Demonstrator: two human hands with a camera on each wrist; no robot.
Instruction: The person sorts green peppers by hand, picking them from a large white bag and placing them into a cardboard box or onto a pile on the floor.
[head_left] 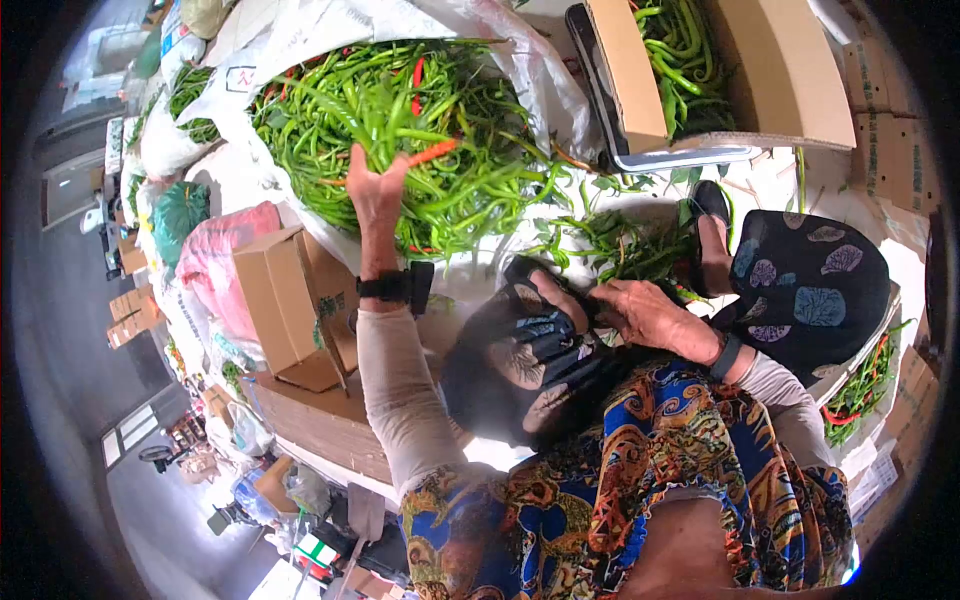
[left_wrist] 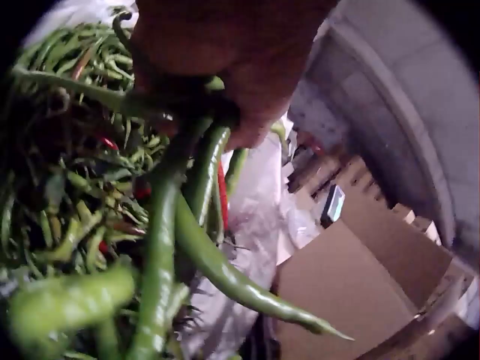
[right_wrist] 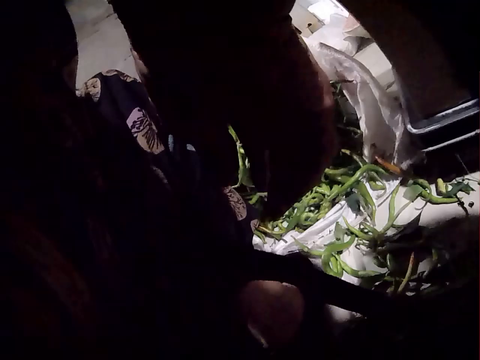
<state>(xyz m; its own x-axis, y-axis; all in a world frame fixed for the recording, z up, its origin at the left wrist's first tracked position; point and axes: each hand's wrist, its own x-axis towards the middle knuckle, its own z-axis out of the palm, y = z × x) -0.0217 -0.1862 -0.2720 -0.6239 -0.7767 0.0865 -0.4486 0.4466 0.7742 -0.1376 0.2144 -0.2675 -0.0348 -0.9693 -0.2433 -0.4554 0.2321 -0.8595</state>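
Observation:
My left hand (head_left: 378,195) grips a bunch of long green chili peppers (head_left: 375,120) above a large heap of them (head_left: 470,200) in a white woven sack. An orange-red chili (head_left: 432,152) sticks out beside that hand. From close up, several green chilies (left_wrist: 232,281) hang below the left fingers, with a red one (left_wrist: 223,199) among them. Low by the knee, my right hand (head_left: 655,315) has its fingers bent downward, near loose chilies and leaves (head_left: 625,245). Its fingertips are hidden, and I cannot tell whether they hold anything. The right wrist view is mostly dark.
A cardboard box (head_left: 790,70) with green chilies stands on a dark-rimmed platform (head_left: 680,158) at the upper right. An open carton (head_left: 275,300) is left of my forearm, beside a pink sack (head_left: 225,250) and a green bag (head_left: 180,220). Another sack of chilies (head_left: 860,395) lies at right.

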